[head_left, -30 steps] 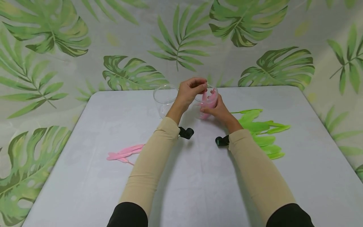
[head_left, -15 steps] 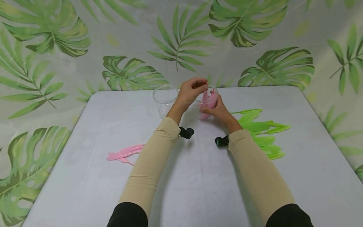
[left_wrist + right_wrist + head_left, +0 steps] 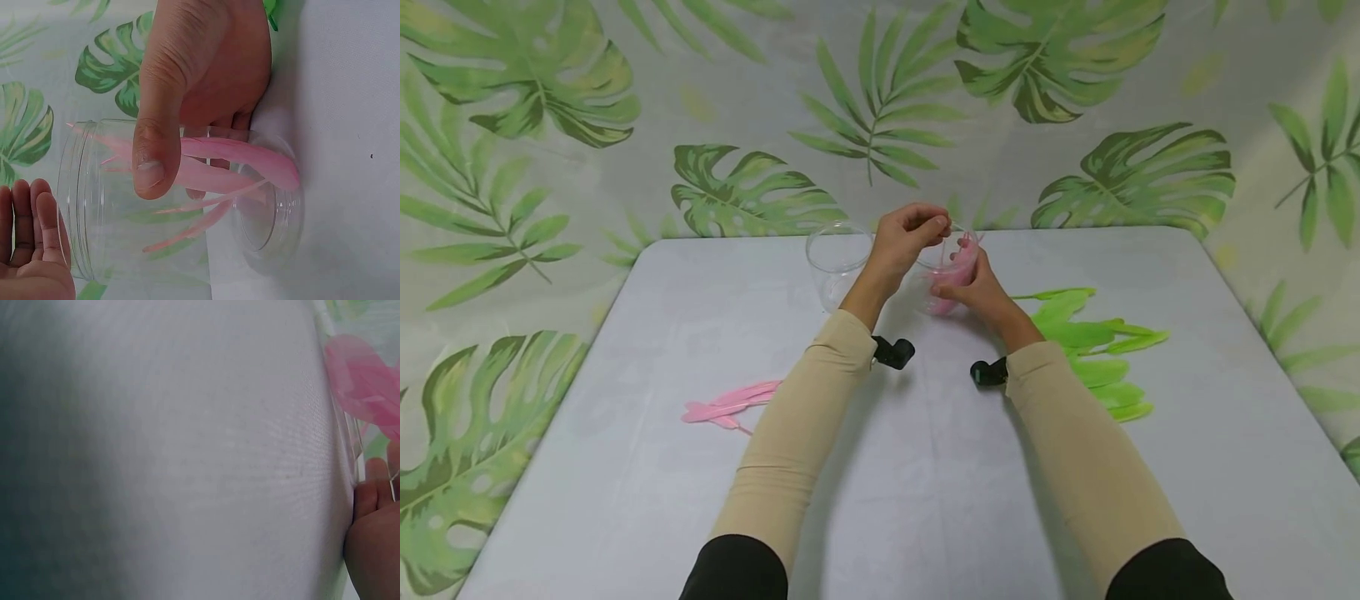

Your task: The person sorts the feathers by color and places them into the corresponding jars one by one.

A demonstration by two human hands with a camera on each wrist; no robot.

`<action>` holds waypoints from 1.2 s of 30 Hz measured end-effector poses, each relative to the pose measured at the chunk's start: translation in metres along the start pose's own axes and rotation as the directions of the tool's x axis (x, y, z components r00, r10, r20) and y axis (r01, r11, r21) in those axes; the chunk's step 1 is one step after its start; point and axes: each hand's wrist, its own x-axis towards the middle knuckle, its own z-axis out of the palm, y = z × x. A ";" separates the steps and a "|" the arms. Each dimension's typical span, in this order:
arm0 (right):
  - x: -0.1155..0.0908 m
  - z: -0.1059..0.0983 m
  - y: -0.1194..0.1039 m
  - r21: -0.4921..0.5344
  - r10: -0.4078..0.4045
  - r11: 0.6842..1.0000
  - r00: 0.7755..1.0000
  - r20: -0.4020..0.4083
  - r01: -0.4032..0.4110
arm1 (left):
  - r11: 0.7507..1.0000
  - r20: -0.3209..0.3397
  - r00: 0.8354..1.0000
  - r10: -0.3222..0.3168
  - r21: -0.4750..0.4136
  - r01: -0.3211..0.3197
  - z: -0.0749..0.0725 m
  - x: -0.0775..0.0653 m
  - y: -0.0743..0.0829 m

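My right hand [image 3: 973, 287] grips a clear plastic jar [image 3: 125, 269] round its side, thumb in front and fingers behind. Inside lie several pink feathers [image 3: 953, 273], mostly leaning toward the right hand; a stem or so pokes up to the rim. At the jar's mouth is my left hand [image 3: 910, 237], its fingers loosely bent. In the left wrist view this left hand [image 3: 31, 244] shows no feather between its fingers. The right wrist view catches only part of the right hand [image 3: 381, 544] beside pink feathers [image 3: 365, 381].
A second clear jar [image 3: 838, 271] stands left of the held one. Several pink feathers [image 3: 730, 407] lie at the left, partly behind the left sleeve. Green feathers [image 3: 1078, 336] are spread at the right, partly under the right forearm. A leaf-printed cloth [image 3: 745, 192] hangs behind the table.
A pink feather near my left fingers has come away from them into the jar. The pink feathers now lean farther toward the jar's right side. Both arms stay nearly where they were.
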 end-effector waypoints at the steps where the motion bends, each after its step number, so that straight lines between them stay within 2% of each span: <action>1: 0.001 0.000 0.000 0.002 0.002 1.000 1.000 0.003 -0.002 | 1.000 0.002 1.000 -0.002 -0.009 0.002 0.000 0.000 0.000; 5: 0.007 -0.002 0.007 0.013 0.003 1.000 1.000 0.007 -0.003 | 1.000 0.020 1.000 -0.007 -0.025 0.007 -0.003 -0.002 0.002; 9: 0.016 -0.004 0.021 0.008 -0.010 1.000 1.000 -0.012 0.010 | 1.000 0.064 0.998 -0.001 0.000 0.001 -0.007 -0.009 0.009; 14: 0.019 -0.004 0.023 -0.004 0.001 1.000 1.000 -0.017 -0.001 | 0.994 0.140 0.990 0.025 0.102 -0.040 -0.019 -0.026 0.029; 18: 0.019 -0.005 0.021 0.008 0.018 1.000 1.000 -0.009 -0.018 | 0.973 0.222 0.975 0.035 0.214 -0.083 -0.035 -0.045 0.042; 22: 0.023 -0.004 0.027 -0.003 0.006 1.000 1.000 -0.017 -0.006 | 0.923 0.293 0.956 0.023 0.361 -0.133 -0.056 -0.066 0.048; 25: 0.023 -0.003 0.029 -0.011 -0.013 1.000 1.000 -0.026 0.013 | 0.871 0.320 0.947 -0.004 0.467 -0.154 -0.073 -0.081 0.052; 31: 0.022 -0.003 0.029 -0.007 -0.041 0.999 0.999 -0.023 0.041 | 0.755 0.347 0.937 -0.028 0.622 -0.208 -0.102 -0.105 0.062; 34: 0.022 -0.002 0.029 -0.005 -0.034 0.999 0.999 -0.017 0.034 | 0.706 0.349 0.936 -0.038 0.673 -0.223 -0.116 -0.115 0.062; 36: 0.022 -0.002 0.029 -0.009 -0.022 1.000 1.000 -0.015 0.022 | 0.686 0.338 0.940 -0.047 0.695 -0.216 -0.127 -0.120 0.058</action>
